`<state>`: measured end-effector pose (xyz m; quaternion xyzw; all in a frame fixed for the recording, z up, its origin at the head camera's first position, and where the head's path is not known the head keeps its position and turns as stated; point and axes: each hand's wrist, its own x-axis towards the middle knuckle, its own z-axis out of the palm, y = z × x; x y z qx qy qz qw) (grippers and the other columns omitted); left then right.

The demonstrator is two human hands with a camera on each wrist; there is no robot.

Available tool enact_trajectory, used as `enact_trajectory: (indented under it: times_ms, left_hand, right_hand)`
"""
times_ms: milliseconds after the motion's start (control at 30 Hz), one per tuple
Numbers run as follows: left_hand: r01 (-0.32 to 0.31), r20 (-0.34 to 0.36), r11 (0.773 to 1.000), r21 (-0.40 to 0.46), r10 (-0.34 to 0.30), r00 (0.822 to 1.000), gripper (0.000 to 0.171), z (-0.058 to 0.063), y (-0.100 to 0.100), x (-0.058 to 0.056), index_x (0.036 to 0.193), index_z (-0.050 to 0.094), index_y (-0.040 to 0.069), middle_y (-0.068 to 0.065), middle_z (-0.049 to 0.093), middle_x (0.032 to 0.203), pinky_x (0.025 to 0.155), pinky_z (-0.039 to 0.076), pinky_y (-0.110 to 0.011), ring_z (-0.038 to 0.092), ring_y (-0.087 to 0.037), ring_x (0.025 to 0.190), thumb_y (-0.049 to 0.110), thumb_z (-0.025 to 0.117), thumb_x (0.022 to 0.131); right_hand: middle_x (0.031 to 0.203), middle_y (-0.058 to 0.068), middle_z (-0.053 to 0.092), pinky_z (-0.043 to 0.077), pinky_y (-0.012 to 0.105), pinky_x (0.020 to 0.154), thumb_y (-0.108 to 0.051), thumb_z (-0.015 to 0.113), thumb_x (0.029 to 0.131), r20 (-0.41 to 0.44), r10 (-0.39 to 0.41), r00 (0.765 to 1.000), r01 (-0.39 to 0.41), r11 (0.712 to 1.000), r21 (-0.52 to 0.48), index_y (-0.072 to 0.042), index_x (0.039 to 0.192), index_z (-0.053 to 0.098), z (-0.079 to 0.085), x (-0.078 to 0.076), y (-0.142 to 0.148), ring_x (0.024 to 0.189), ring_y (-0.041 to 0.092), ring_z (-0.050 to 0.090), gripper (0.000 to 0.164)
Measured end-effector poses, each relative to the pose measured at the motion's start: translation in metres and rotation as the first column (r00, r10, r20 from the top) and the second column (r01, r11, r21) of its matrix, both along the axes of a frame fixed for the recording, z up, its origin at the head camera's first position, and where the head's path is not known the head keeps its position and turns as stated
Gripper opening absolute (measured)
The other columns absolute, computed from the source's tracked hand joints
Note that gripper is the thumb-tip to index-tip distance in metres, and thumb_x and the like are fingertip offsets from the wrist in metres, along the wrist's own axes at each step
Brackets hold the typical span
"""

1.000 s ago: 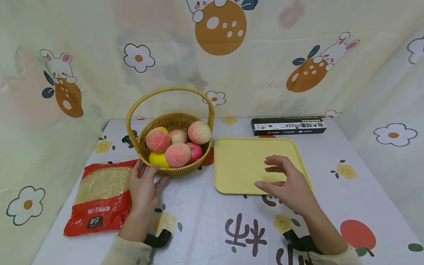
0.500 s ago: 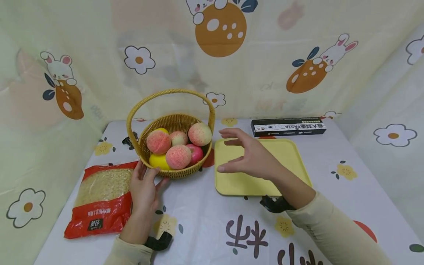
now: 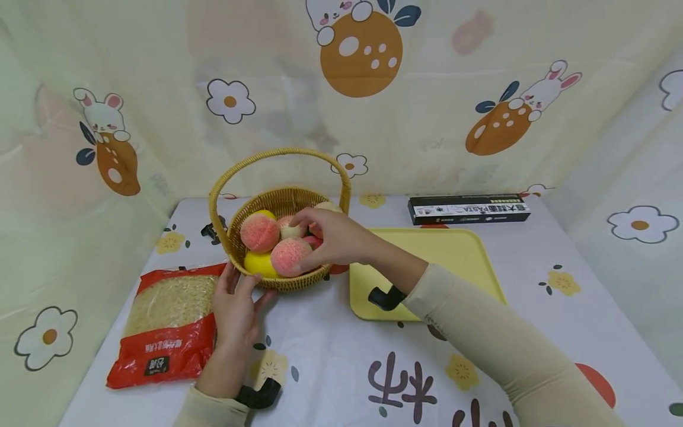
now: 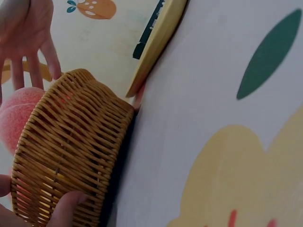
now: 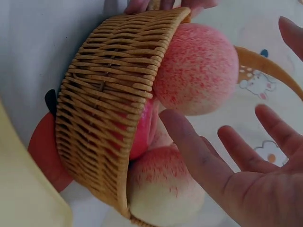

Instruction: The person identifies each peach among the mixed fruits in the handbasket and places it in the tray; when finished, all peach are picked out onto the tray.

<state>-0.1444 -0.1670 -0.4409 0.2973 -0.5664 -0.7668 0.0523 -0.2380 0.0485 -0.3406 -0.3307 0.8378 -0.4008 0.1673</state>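
A wicker basket (image 3: 296,284) with an arched handle holds several fruits, among them a front peach (image 3: 290,257), a left peach (image 3: 259,232) and a yellow fruit (image 3: 259,264). My left hand (image 3: 235,311) holds the basket at its front left side, its thumb (image 4: 70,208) against the woven wall. Over the basket's right side, my right hand (image 3: 341,238) reaches in with fingers spread, holding nothing. In the right wrist view its thumb is close to the front peach (image 5: 199,71); a pink fruit (image 5: 145,130) and a pale peach (image 5: 165,187) lie below. The right hand partly hides these in the head view.
To the right of the basket lies a yellow tray (image 3: 453,246), partly under my right forearm. A black and white pasta box (image 3: 469,209) is behind the tray. A red bag of grain-like food (image 3: 165,320) lies left of my left hand. A patterned curtain closes off the back.
My right hand has moved left from above the tray to over the fruits in the basket. My left hand stays at the basket.
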Motion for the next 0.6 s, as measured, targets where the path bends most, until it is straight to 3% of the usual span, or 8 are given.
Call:
enact_trajectory:
  times_ms: [300,600]
  left_hand:
    - [-0.012,-0.008,1.000,0.009,0.012,1.000,0.084,-0.002,0.002,-0.001,0.169,0.025,0.036,0.009,0.025,0.175,0.094,0.064,-0.040,0.047,-0.023,0.146,0.019,0.069,0.099]
    - [-0.002,-0.017,1.000,-0.001,0.002,1.000,0.085,-0.001,0.001,0.000,0.169,0.024,0.036,0.010,0.025,0.175,0.094,0.064,-0.038,0.046,-0.022,0.148,0.020,0.069,0.099]
  right_hand:
    - [0.142,0.004,0.064,0.055,0.040,0.109,-0.035,0.094,0.075,0.012,0.072,0.997,-0.073,0.993,0.090,-0.017,0.137,0.064,-0.010,-0.010,-0.026,0.131,0.025,0.058,0.071]
    - [0.134,-0.003,0.068,0.054,0.032,0.105,-0.042,0.094,0.075,-0.056,0.141,0.989,-0.130,0.978,0.166,-0.015,0.137,0.066,-0.022,-0.008,-0.045,0.118,0.014,0.060,0.073]
